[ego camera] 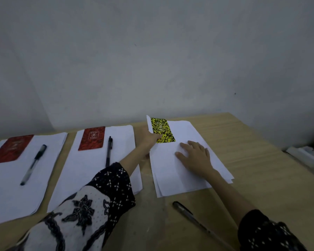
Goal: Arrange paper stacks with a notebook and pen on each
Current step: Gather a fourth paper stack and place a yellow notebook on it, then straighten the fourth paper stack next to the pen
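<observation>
While my left hand [150,140] reaches across to the far left corner of the third paper stack [172,171], I count two of the three sets as finished. On the far left, a stack of white sheets [11,192] carries a red notebook [10,148] at its top left and a pen [33,164] lying beside it on the paper. Next to it, the middle stack [91,176] has its own red notebook [92,138] and a dark pen [108,151] laid alongside, both fully on the sheets.

That third stack is the one in hand. Its yellow-and-black notebook [162,130] sits at the top left corner of the paper, and my left fingers pinch its near left edge together with the sheets there, where a corner of paper stands lifted behind the cover. I judge I am settling the notebook square on the pile. My right hand [194,155] lies flat on the middle of the same stack, fingers straight and spread, pressing the sheets down and grasping nothing.

What is left, as I read it, is the last pen [188,215]. It lies on the bare wooden table [252,142], just in front of the third stack and off the paper, near my right forearm. The sheets of this pile are also slightly fanned at the near right corner, so they may want squaring before the pen goes on.
</observation>
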